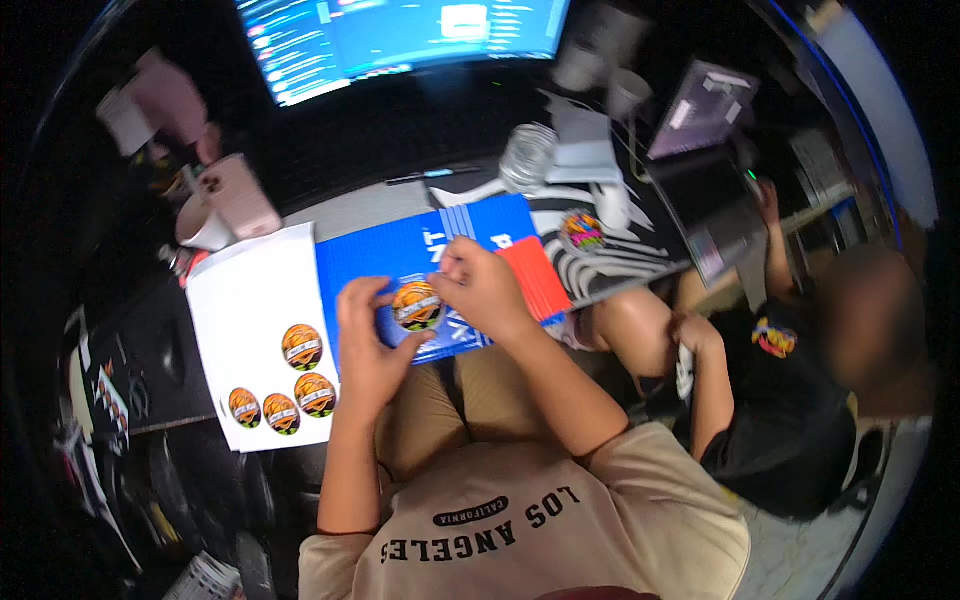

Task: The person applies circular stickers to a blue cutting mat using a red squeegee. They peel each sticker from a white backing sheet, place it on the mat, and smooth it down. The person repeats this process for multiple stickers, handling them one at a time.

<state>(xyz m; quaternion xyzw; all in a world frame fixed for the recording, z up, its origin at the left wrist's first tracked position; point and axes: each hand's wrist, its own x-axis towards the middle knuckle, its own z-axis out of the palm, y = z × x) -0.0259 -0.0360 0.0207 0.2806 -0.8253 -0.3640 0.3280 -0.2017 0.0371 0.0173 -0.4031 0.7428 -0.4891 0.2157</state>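
A round orange-and-black sticker point(418, 305) lies over a blue printed board point(375, 255), with what looks like a clear rim around it. My left hand point(369, 341) curves about the sticker, fingertips at its left edge and thumb at its lower edge. At its upper right edge are the bent fingers and thumb of my right hand point(480, 289); whether they pinch anything is hidden. Left of the board, a white paper sheet point(255, 300) carries several similar round stickers point(302, 347). A red patch point(534, 277) shows on the board's right part.
A pink phone point(238, 196) leans by a white cup point(202, 223). Behind the board are a pen point(431, 176), a clear jar point(528, 157) and a lit monitor point(405, 37). A colourful round sticker point(583, 229), a white mouse point(611, 204), a laptop point(705, 202) and a seated person point(780, 405) are at right.
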